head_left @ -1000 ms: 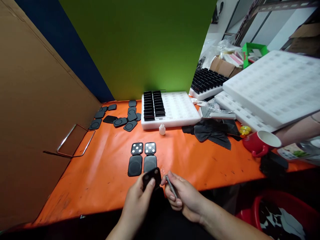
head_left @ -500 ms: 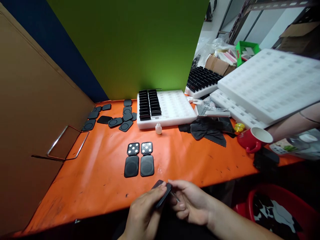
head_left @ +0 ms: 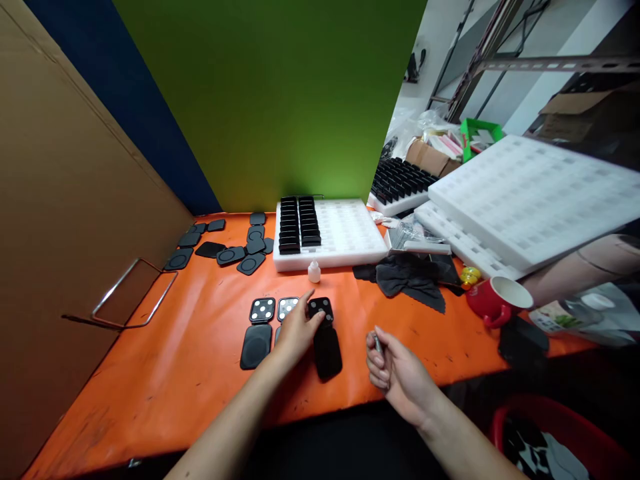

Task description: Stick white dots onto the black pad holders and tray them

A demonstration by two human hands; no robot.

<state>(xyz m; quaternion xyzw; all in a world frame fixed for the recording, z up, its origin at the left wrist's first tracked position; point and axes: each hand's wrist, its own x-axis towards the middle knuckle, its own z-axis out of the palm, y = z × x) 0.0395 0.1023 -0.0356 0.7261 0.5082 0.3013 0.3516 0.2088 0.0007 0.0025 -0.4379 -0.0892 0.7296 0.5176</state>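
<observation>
My left hand [head_left: 299,328] grips the left edge of a black folding pad [head_left: 327,353], thumb on its upper half, which has white dots. The pad is unfolded, its lower half plain and dark. To the left, another unfolded pad [head_left: 256,347] lies on the orange table; a second dotted pad [head_left: 287,308] beside it is partly hidden by my left hand. My right hand [head_left: 387,363] is closed around a small grey metal tool [head_left: 379,344] above the table's front part, apart from the pads. Its exact kind cannot be made out.
A small white dropper bottle [head_left: 314,272] stands before a white foam tray [head_left: 345,233] holding rows of black pieces. Loose black pads [head_left: 231,255] lie at back left, near a wire stand [head_left: 135,293]. Dark cloths [head_left: 407,277] and a red mug [head_left: 500,303] are at right.
The pad left my lap and is now unfolded at the right of the row, with my left hand on it. My right hand moved away rightward and up, keeping the metal tool.
</observation>
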